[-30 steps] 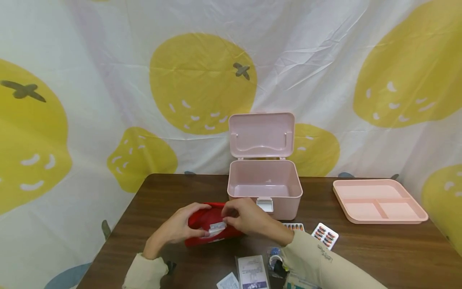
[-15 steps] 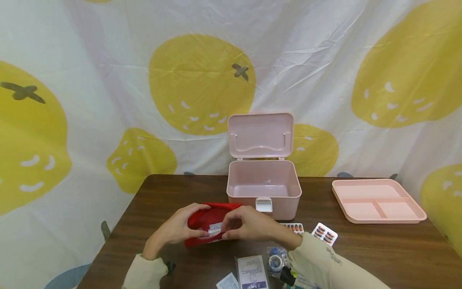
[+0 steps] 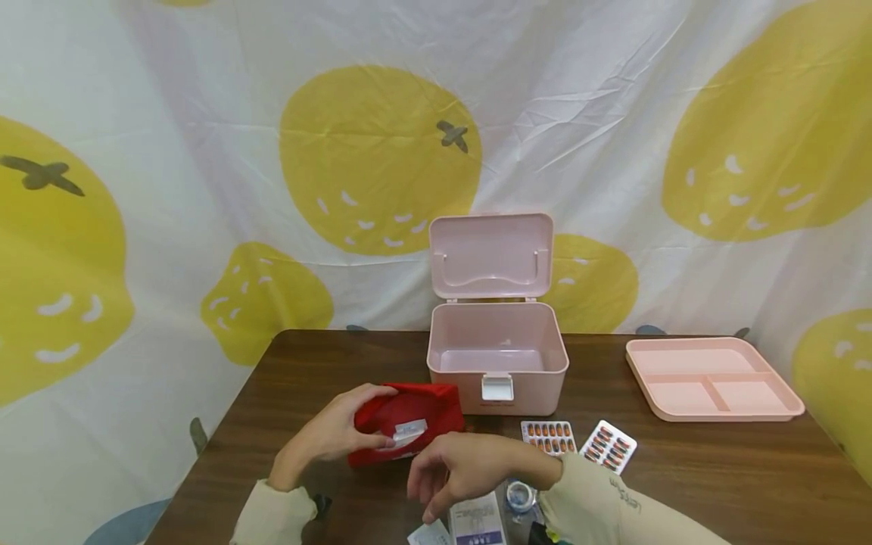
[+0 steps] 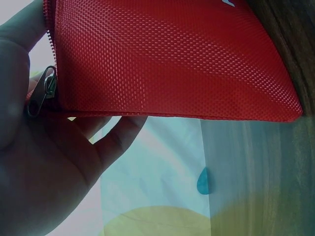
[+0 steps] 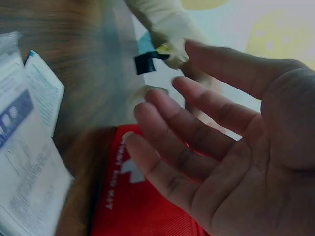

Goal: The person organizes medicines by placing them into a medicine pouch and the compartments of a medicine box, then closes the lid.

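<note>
My left hand (image 3: 334, 430) grips the left end of a red zip pouch (image 3: 443, 409), thumb at its near edge. The pouch gapes upward, with small white packets (image 3: 409, 431) inside. In the left wrist view its metal zipper pull (image 4: 42, 93) hangs beside the palm. White first-aid lettering and part of a cross mark the pouch side in the right wrist view. My right hand (image 3: 470, 465) holds nothing; its fingers are loosely bent. It is in front of the pouch, fingertips near a small white packet (image 3: 429, 534) and a larger packet with a purple band (image 3: 477, 522).
An open pink box (image 3: 531, 397) stands behind the pouch, lid raised. Two capsule blister packs (image 3: 548, 430) lie to the right, near a bagged tape roll (image 3: 521, 496). A pink divided tray (image 3: 715, 359) sits at the table's right. A fruit-print curtain (image 3: 579, 151) hangs behind.
My right hand has left the pouch opening, moving down toward the packets at the front. The left hand keeps its grip on the pouch.
</note>
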Demonstrator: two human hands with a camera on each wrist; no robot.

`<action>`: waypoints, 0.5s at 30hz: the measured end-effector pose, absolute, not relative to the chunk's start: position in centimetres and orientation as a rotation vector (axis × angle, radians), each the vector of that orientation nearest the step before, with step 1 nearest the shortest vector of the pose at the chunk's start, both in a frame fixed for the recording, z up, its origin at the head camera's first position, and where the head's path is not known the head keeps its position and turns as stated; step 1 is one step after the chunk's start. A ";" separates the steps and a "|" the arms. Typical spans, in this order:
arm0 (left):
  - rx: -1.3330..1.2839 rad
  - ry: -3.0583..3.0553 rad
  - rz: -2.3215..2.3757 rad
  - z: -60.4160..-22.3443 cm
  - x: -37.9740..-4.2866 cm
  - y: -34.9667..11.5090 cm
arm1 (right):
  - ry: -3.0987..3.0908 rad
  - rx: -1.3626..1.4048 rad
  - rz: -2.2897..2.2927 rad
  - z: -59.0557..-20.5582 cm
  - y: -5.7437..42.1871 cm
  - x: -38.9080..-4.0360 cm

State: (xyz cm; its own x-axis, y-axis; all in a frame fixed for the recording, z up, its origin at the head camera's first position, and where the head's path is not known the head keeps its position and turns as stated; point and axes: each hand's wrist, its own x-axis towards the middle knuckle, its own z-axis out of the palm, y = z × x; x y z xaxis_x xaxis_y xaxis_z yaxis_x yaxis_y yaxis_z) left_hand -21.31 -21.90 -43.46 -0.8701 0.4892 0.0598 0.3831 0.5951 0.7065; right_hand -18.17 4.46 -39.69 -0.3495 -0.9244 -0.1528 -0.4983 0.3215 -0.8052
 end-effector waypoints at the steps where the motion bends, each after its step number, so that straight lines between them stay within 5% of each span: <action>1: 0.737 2.681 1.134 -43.5 -21.3 -21.9 | 1.976 -1.285 -0.839 -39.9 4.3 -18.1; 15: 0.794 2.715 1.105 -43.4 -21.4 -21.9 | 2.200 -1.441 -0.421 -43.3 2.5 -17.5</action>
State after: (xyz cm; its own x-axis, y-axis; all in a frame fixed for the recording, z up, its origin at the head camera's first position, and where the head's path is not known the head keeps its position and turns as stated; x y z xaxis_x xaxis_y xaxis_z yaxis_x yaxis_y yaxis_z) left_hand -21.38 -21.89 -43.44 -0.8580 0.5045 0.0962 0.4283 0.5995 0.6761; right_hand -17.47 2.46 -43.31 -0.3355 -0.9164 -0.2183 -0.7709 0.4002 -0.4955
